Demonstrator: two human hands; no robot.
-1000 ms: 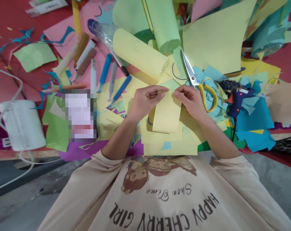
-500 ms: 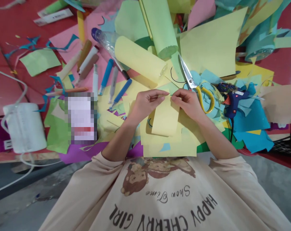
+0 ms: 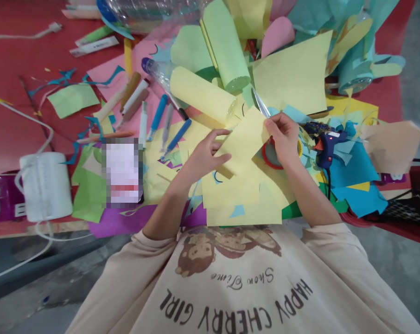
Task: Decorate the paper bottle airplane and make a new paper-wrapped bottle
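My right hand (image 3: pixel 283 137) pinches the upper right corner of a yellow paper piece (image 3: pixel 245 139) and holds it tilted above the paper pile. My left hand (image 3: pixel 205 155) has its fingers stretched and apart, and their tips touch the piece's left edge. Under my right hand lies a red ring-shaped thing (image 3: pixel 270 157). The blade of the scissors (image 3: pixel 260 104) sticks out behind the paper; the handles are mostly hidden by my right hand.
A blue glue gun (image 3: pixel 326 146) lies right of my right hand. A yellow paper roll (image 3: pixel 203 95) and a green roll (image 3: pixel 225 44) lie behind. Several markers (image 3: pixel 157 118), a white spool (image 3: pixel 45 185) and paper scraps cover the left of the red table (image 3: pixel 15 93).
My right hand has lifted and turned the yellow piece up and to the right. My left hand has let go of its pinch and spread its fingers. The view has shifted slightly.
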